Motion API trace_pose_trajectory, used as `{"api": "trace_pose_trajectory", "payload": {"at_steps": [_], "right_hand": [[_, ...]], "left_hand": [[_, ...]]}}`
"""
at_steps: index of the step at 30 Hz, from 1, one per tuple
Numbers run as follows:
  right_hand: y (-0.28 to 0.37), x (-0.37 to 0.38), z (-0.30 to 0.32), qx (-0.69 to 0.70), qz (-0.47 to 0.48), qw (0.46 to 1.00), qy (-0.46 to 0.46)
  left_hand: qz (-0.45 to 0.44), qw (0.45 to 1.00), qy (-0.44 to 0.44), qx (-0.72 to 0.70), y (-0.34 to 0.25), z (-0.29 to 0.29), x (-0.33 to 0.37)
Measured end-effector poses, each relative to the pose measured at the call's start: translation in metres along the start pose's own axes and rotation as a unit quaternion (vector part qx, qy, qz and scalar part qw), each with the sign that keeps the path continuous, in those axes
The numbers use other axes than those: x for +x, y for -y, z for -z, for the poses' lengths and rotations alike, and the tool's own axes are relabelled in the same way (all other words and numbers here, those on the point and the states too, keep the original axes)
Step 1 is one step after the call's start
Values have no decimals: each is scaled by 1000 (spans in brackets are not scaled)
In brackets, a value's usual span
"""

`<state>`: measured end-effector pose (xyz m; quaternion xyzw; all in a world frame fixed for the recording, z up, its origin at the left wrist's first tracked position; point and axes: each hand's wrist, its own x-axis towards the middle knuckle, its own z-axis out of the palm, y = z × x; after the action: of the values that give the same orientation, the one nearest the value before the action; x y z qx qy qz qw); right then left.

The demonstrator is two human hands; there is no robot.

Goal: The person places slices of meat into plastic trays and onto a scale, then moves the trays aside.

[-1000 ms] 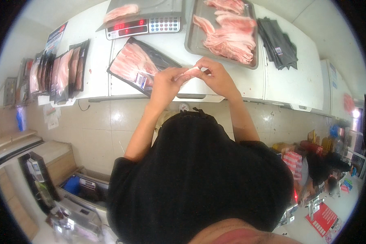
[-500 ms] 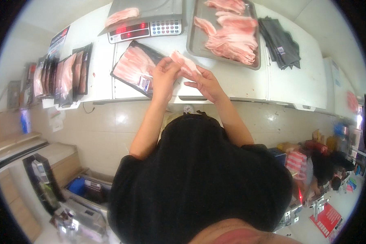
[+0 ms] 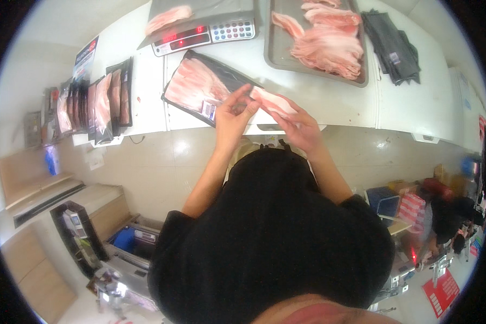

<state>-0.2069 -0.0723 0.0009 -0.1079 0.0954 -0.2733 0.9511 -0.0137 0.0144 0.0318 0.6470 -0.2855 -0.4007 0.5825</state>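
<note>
A long, pale pink and white strip of raw meat [image 3: 275, 101] is held above the near edge of the white, smooth-topped desk [image 3: 335, 105], to the right of a flat black pack with a clear front [image 3: 197, 83] that shows pink meat slices and a small printed label. The right hand [image 3: 302, 127] grips the strip from its right side, fingers curled beneath it, which probably keeps the limp slice from sagging. The left hand [image 3: 231, 114] has its thumb and forefinger at the strip's left end; whether they pinch it or merely meet it, I cannot tell. Held between both hands, the strip lies stretched lengthwise, likely because something so soft needs support along its length. The labelled pack rests slanted beside the left hand, seemingly so it is within easy reach. Behind it, the white scale with red digits and round keys [image 3: 232, 31] carries a dark grey sheet [image 3: 216, 9] bearing another pink slice [image 3: 168, 19]. The shallow grey metal tray [image 3: 275, 60] has raised sides, which presumably contain its loose heap of meat slices [image 3: 329, 48]. Flat black pouches [image 3: 391, 48] overlap to the tray's right, while filled clear-fronted packs [image 3: 103, 105] stand upright in a row at far left, perhaps to save room.
</note>
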Motion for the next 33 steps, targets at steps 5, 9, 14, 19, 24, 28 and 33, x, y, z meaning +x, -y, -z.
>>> {"api": "trace_pose_trajectory", "payload": {"at_steps": [5,9,14,19,24,28,33], "right_hand": [[-2,-36,34,0,-6,996,-85],[-33,-23,42,-19,-40,991,-123],[-95,72,48,34,15,999,33],[-120,177,-6,-31,23,999,-14],[-141,236,-29,-99,91,991,4],[-155,242,-21,-214,115,969,-39],[-151,216,-26,-181,119,975,-56]], "left_hand": [[-177,907,42,380,8,37,17],[-223,865,106,437,19,43,36],[-263,897,133,329,7,50,49],[-280,901,159,291,0,65,44],[-299,894,209,260,-3,77,46],[-304,896,221,238,-3,90,50],[-283,905,246,201,-8,101,57]]}}
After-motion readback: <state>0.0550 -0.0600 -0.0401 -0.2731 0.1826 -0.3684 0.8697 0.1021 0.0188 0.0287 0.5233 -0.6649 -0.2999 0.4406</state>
